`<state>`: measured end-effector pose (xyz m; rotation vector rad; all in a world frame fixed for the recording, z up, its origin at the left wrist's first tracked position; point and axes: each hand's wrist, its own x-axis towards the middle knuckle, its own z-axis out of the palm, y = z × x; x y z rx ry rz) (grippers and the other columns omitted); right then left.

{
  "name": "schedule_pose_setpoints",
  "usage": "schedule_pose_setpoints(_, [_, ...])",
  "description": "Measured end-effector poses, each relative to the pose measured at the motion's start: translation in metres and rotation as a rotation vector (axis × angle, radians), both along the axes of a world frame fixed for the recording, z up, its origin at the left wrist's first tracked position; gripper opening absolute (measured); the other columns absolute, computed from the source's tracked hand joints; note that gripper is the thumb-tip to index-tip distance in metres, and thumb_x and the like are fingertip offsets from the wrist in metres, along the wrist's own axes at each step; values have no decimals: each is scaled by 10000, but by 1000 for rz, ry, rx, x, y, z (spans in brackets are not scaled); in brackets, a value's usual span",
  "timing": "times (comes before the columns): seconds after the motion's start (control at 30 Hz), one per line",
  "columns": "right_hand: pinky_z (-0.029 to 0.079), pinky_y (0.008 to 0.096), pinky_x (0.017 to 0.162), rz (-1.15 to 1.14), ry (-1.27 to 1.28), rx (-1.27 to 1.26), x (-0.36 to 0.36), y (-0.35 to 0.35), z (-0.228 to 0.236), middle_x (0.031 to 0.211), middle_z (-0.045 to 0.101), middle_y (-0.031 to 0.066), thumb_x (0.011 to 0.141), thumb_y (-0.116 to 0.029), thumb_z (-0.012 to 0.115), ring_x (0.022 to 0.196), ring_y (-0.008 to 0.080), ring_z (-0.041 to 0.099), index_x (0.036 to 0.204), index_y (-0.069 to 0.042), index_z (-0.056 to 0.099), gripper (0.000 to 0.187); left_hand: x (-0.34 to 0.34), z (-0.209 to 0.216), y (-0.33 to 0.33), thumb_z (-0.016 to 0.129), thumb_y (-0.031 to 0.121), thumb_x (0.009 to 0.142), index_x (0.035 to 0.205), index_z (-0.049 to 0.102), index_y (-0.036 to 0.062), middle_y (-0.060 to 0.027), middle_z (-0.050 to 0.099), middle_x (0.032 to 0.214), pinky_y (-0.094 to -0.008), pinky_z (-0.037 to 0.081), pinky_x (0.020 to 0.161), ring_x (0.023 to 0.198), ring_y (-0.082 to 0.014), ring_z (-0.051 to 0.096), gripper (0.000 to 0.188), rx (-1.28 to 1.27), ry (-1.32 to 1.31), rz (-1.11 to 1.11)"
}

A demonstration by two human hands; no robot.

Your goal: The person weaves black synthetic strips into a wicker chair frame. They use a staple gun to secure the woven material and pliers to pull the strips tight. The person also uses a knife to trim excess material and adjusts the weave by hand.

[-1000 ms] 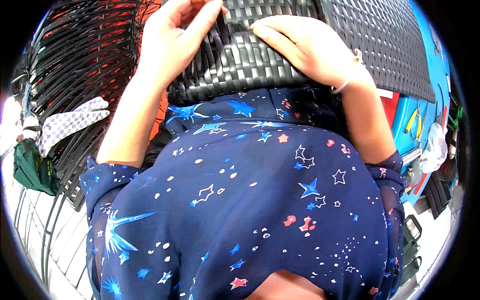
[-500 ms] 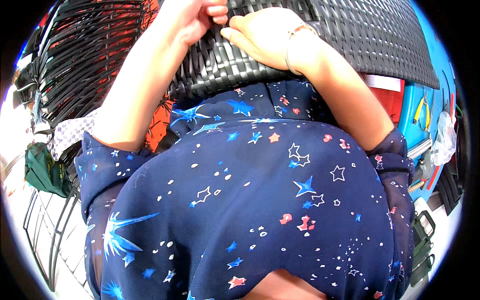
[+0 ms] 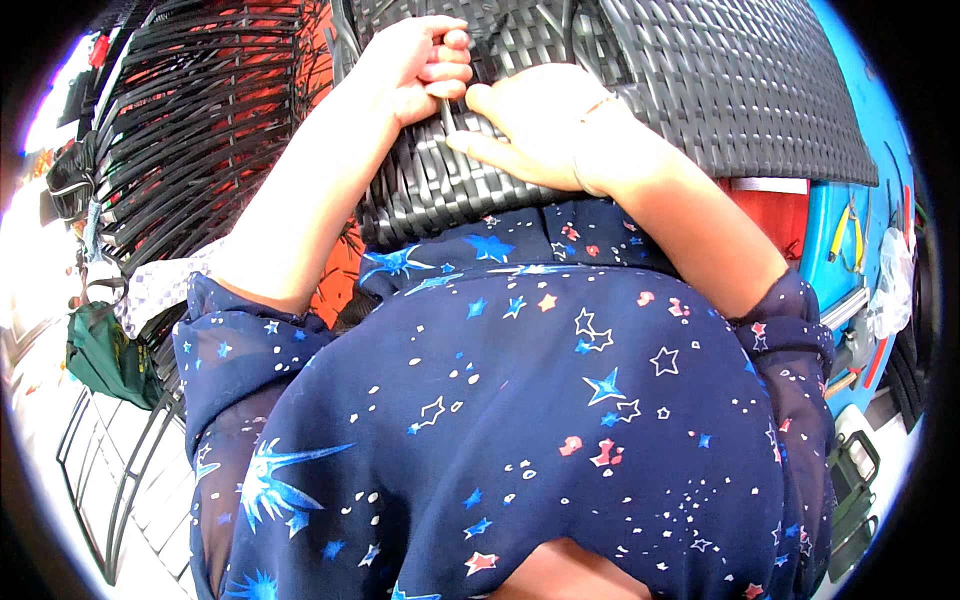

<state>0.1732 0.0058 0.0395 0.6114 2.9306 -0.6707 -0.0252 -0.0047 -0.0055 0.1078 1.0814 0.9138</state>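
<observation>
A black woven wicker panel (image 3: 735,95) of flat, shiny strips lies across my lap, its near edge against my dark blue star-print clothing. Above its left part, my left hand (image 3: 425,70) is closed with curled fingers. A thin black strip (image 3: 447,112) comes out below those fingers, though the grip itself is partly hidden. My right hand (image 3: 535,125) rests on the weave just to the right, thumb and forefinger apart and pointing at the left hand; its other fingers are hidden. Loose black strips (image 3: 568,35) stick up beyond both hands.
Stacked black wicker frames (image 3: 205,130) stand at left over something orange-red. A dark green bag (image 3: 110,350) hangs below them. On the blue surface (image 3: 830,215) at right are yellow-handled pliers (image 3: 850,240) and a clear plastic bag (image 3: 890,285).
Hands and wicker panel sit lower in the picture, and more of the loose strips shows beyond them. The surroundings at left have shifted slightly right and down.
</observation>
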Motion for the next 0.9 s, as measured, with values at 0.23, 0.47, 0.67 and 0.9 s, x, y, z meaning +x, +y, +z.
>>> schedule_pose_setpoints(0.23, [532,502,824,-28,-60,-96,1,0,7,881,698,219,1001,-496,528,872,404,683,1046,2,666,520,-10,37,-32,535,529,1025,1069,729,-20,-111,760,948,-295,543,863,896,-182,721,583,315,905,-458])
schedule_pose_setpoints(0.47, [538,495,823,-35,47,-55,-2,1,6,860,701,205,980,-493,556,877,404,686,1052,-24,676,490,-5,61,-62,674,482,943,750,699,-38,-211,630,638,-411,510,584,578,-332,651,555,589,1708,-504])
schedule_pose_setpoints(0.67, [537,498,824,-41,13,-65,-2,0,4,865,699,211,973,-499,565,881,407,686,1045,-27,675,490,3,71,-75,733,375,939,827,743,-32,-163,682,685,-308,501,620,596,-208,653,422,624,1950,-547])
schedule_pose_setpoints(0.9, [534,495,829,-41,26,-56,-1,-1,1,887,700,209,971,-519,566,897,405,683,1059,-31,670,507,-3,60,-81,702,388,946,789,738,-19,-162,701,695,-334,537,623,619,-268,700,438,567,1722,-400])
